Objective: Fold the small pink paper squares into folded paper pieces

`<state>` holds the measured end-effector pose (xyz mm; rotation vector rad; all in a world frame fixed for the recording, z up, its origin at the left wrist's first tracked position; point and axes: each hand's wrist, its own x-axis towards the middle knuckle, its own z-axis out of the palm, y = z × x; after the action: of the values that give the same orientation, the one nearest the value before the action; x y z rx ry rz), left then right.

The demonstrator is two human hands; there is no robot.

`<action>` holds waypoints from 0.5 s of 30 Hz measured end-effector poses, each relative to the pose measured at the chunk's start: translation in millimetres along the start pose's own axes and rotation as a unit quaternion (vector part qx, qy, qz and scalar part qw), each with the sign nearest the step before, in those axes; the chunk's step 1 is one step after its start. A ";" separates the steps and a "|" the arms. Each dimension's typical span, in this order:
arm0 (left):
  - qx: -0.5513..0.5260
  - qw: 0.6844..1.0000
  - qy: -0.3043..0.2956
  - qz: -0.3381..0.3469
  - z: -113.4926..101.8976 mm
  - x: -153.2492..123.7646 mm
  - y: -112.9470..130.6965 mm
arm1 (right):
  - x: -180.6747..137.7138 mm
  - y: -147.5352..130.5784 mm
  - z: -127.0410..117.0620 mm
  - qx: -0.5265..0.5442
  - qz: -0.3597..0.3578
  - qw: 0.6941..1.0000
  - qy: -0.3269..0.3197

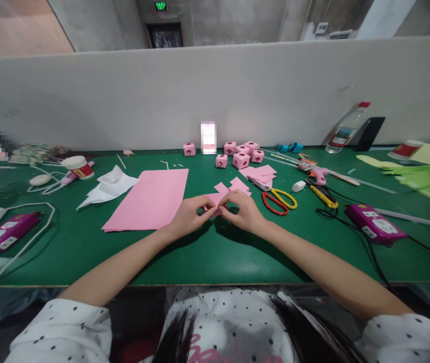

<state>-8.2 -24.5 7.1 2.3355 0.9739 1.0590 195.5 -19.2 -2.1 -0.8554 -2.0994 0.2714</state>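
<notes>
Both hands, left (189, 216) & right (242, 210), fingers pinched on small pink paper piece (215, 205) over green bench (207, 252); no legible writing nearby.

Head view, looking down, close over green table (86, 252)

A craft workshop: a green surface (86, 252) behind a grey partition (124, 96), with scissors (280, 199) and a glue gun (319, 174) right of the fingers (215, 207), finished pink paper cubes (240, 160) beyond them.

green table (86, 252) | pink sheet (149, 199) | scissors (279, 199) | pink paper cubes (242, 153) | glue gun (315, 174)
</notes>
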 end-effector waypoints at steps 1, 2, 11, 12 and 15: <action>0.002 1.000 -0.001 0.002 -0.1 0.2 0.3 | 0.1 0.5 0.5 -0.003 -0.002 1.000 -0.001; 0.003 1.000 -0.002 0.003 0.0 0.2 0.3 | 0.3 1.5 0.2 -0.004 0.000 1.000 0.001; -0.004 1.000 0.012 -0.003 1.8 -1.6 -5.7 | 2.2 9.2 -9.7 0.014 0.052 0.998 0.043; -0.007 1.000 0.011 0.000 1.7 -1.5 -5.2 | 1.8 8.1 -8.6 0.019 0.041 0.998 0.038; -0.013 1.000 0.003 0.001 1.2 -1.0 -2.7 | 0.4 4.7 -4.1 0.008 -0.003 1.000 0.002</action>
<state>-8.9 -23.5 4.2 2.3134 0.9548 1.0725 200.7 -15.8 -1.5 -0.8407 -2.0934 0.2826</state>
